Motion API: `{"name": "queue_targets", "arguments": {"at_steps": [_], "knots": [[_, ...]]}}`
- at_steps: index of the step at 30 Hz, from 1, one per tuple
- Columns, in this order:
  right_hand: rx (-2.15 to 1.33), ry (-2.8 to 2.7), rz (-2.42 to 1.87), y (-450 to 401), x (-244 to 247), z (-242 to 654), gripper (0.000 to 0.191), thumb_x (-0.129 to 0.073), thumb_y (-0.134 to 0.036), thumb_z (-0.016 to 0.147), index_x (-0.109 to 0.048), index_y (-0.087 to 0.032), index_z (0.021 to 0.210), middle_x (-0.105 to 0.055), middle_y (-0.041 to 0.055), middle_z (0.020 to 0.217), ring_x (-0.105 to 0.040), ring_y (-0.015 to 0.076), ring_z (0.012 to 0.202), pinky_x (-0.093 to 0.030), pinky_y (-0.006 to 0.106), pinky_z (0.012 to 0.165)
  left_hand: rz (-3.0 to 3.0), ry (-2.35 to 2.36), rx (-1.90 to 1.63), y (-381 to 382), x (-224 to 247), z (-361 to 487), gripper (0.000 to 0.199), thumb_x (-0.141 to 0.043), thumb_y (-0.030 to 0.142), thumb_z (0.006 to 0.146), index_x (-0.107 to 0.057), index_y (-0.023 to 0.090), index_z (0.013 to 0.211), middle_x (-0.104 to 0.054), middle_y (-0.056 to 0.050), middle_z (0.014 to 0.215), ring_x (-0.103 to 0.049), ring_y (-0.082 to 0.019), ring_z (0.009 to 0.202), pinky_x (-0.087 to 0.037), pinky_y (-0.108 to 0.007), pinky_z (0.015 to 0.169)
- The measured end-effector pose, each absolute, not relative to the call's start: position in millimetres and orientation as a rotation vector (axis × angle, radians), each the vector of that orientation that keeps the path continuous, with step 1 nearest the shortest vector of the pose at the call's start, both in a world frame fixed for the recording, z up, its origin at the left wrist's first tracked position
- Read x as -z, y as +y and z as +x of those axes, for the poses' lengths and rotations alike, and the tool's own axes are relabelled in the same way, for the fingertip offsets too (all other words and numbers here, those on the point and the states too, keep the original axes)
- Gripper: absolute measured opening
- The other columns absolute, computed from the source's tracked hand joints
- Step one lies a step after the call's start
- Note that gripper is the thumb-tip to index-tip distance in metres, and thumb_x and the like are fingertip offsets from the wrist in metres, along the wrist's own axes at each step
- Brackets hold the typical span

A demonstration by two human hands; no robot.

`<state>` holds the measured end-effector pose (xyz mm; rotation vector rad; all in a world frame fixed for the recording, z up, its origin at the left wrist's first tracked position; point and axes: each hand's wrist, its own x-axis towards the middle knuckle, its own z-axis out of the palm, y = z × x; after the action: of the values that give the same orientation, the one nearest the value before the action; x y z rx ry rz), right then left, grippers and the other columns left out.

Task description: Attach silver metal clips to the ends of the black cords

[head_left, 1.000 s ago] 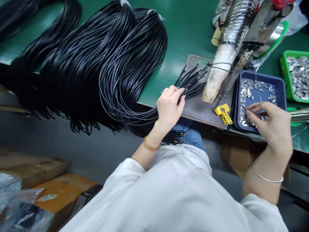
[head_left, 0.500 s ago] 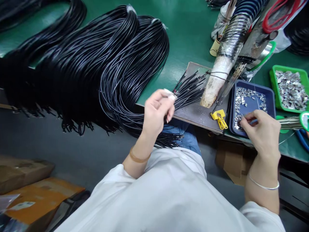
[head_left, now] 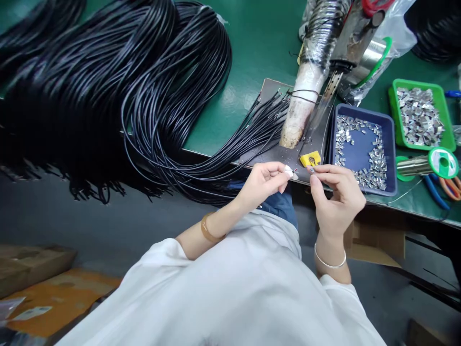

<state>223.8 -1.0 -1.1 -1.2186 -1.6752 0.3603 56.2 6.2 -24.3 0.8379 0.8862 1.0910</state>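
Left hand (head_left: 264, 182), centre of frame, just right of middle: thumb and index pinching a small wire end (head_left: 296, 170), reddish tip jutting out; something white at the fingertips, what it is cannot tell. Other fingers curled in. Right hand (head_left: 336, 194), right of centre: thumb and forefinger pinching a small grey metal piece (head_left: 311, 169), near the wire end but apart from it; remaining fingers bent. Yellow tool (head_left: 310, 158) just above the fingertips, lower part hidden, on a dark board (head_left: 268, 156). Black cables (head_left: 173, 96) heaped across the upper left, a bundle of them running onto the board, ends fanned below a whitish tube (head_left: 300, 105). Right of the hands: blue tray (head_left: 356, 151), loose metal bits (head_left: 377, 168) along its sides, middle bare. Green bin (head_left: 446, 122) at upper right, more such bits inside; wire spool (head_left: 416, 166) lying below it
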Motion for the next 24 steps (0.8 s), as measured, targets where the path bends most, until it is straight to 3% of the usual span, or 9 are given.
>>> {"name": "queue_targets", "arguments": {"at_steps": [7, 15, 21, 24], "knots": [[-0.644, -1.595, -1.215, -1.5, 8.8, 221.0, 0.007, -0.069, -0.020, 0.088, -0.073, -0.024, 0.092, -0.070, 0.0036, 0.100, -0.072, 0.0177, 0.091, -0.064, 0.034, 0.077, 0.999, 0.856, -1.078, 11.2, 19.9, 56.6, 0.023, -0.073, 0.033, 0.084, -0.067, 0.011, 0.079, -0.059, 0.000, 0.063, -0.051, -0.007, 0.056, -0.040, -0.020, 0.055], [-0.766, -1.620, -1.162, 3.3, 10.2, 225.2, 0.009, -0.071, -0.018, 0.086, -0.074, -0.025, 0.091, -0.071, 0.0031, 0.098, -0.070, 0.0170, 0.091, -0.062, 0.033, 0.077, 1.012, 0.840, -0.976, 11.5, 22.5, 52.8, 0.025, -0.076, 0.035, 0.081, -0.069, 0.011, 0.082, -0.057, 0.001, 0.061, -0.048, -0.006, 0.054, -0.038, -0.019, 0.052], [-0.393, -1.841, -1.137, -2.4, 7.1, 222.9, 0.018, -0.071, -0.012, 0.084, -0.073, -0.026, 0.095, -0.072, 0.0022, 0.104, -0.070, 0.0173, 0.097, -0.061, 0.037, 0.091, 0.923, 0.719, -0.773, 13.1, 18.9, 45.6, 0.034, -0.070, 0.041, 0.087, -0.064, 0.011, 0.072, -0.061, -0.001, 0.056, -0.035, -0.003, 0.042, -0.023, -0.020, 0.042], [-0.636, -1.700, -1.137, -0.6, 12.2, 221.3, 0.009, -0.070, -0.017, 0.085, -0.072, -0.024, 0.091, -0.070, 0.0029, 0.103, -0.072, 0.0180, 0.094, -0.063, 0.038, 0.088, 0.900, 0.675, -0.788, 14.4, 21.5, 43.9, 0.031, -0.074, 0.039, 0.083, -0.069, 0.011, 0.073, -0.056, 0.001, 0.055, -0.035, -0.003, 0.046, -0.024, -0.020, 0.044]]}}
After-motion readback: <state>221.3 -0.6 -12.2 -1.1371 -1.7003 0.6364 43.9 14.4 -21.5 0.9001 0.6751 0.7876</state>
